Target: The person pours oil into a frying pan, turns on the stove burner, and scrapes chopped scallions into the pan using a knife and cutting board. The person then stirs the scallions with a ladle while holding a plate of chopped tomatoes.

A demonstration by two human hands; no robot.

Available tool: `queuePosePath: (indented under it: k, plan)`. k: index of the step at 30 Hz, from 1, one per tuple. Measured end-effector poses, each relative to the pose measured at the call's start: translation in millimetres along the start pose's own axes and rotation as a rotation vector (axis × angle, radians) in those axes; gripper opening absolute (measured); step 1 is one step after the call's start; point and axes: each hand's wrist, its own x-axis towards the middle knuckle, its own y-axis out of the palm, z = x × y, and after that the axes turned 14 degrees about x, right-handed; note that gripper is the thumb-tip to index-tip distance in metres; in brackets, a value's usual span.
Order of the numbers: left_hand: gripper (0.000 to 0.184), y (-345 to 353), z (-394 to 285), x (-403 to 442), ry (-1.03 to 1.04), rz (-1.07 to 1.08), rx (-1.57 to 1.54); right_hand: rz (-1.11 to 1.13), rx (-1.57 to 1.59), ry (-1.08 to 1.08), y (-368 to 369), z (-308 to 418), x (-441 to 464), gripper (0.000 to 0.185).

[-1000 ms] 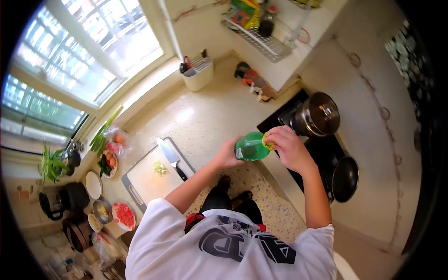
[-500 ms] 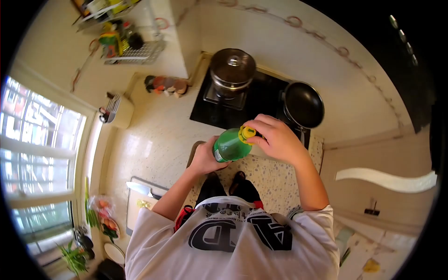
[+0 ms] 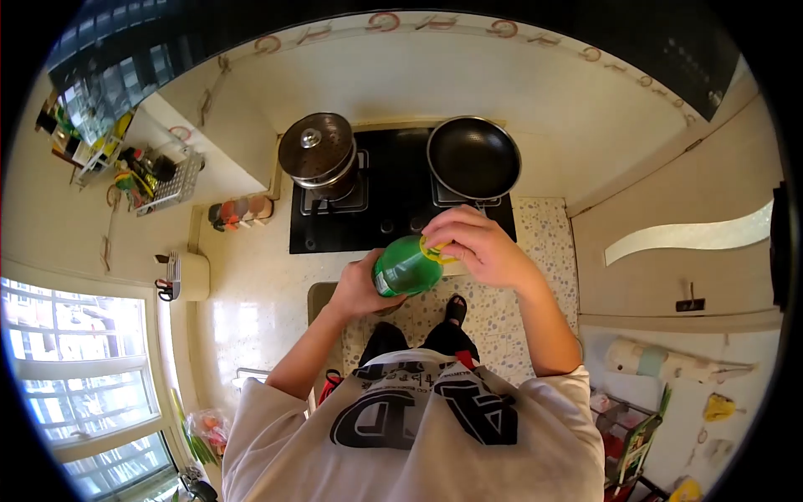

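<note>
A large green bottle is held in front of my body, tilted with its top toward the right. My left hand wraps around the bottle's lower body from the left side. Over the yellow cap at the neck, the fingers of my right hand are closed and cover most of it. Whether the cap is loose cannot be seen. Beyond the hands is a black gas stove, with the bottle just short of its front edge.
A lidded steel pot stands on the left burner and a black frying pan on the right one. Spice jars line the counter at left, near a knife holder. Wall racks hold bottles.
My view has turned, so the stove now sits squarely ahead. Both hands keep hold of the bottle, and my right hand has shifted slightly over its yellow cap.
</note>
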Motion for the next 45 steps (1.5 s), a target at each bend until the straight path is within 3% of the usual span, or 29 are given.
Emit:
queuePosePath:
  k: [2,15,18,19,22,27,30,33,36,40,45]
  plan:
    - [0.081,8,-14,11,-0.004,0.017,0.027,-0.003,-0.071,-0.091,-20,-8,-8,0.022]
    - [0.071,58,-106,69,-0.102,0.02,-0.003,0.068,0.256,-0.193,-134,-55,-36,0.021]
    - [0.071,59,-113,73,-0.109,0.002,-0.016,-0.009,0.429,-0.164,-154,-64,-34,0.027]
    - [0.071,59,-113,75,-0.114,-0.006,-0.02,-0.133,0.544,-0.197,-150,-79,-35,0.025]
    - [0.071,59,-107,80,-0.109,-0.033,-0.004,-0.36,0.689,0.127,-166,-103,-41,0.029]
    - [0.071,50,-98,93,-0.121,-0.043,0.06,-0.337,0.339,0.357,-122,-114,-83,0.036]
    - [0.07,46,-91,105,-0.132,-0.051,0.102,-0.362,0.122,0.233,-92,-132,-94,0.045]
    - [0.069,41,-88,115,-0.118,-0.019,0.152,-0.424,0.22,0.294,-87,-117,-94,0.053]
    - [0.07,37,-89,124,-0.109,0.017,0.193,-0.623,0.331,0.218,-85,-124,-89,0.063]
    - [0.07,37,-89,131,-0.112,0.06,0.207,-0.423,0.171,0.276,-89,-134,-89,0.075]
    - [0.072,36,-91,137,-0.129,0.1,0.225,-0.377,0.254,0.338,-72,-145,-91,0.082]
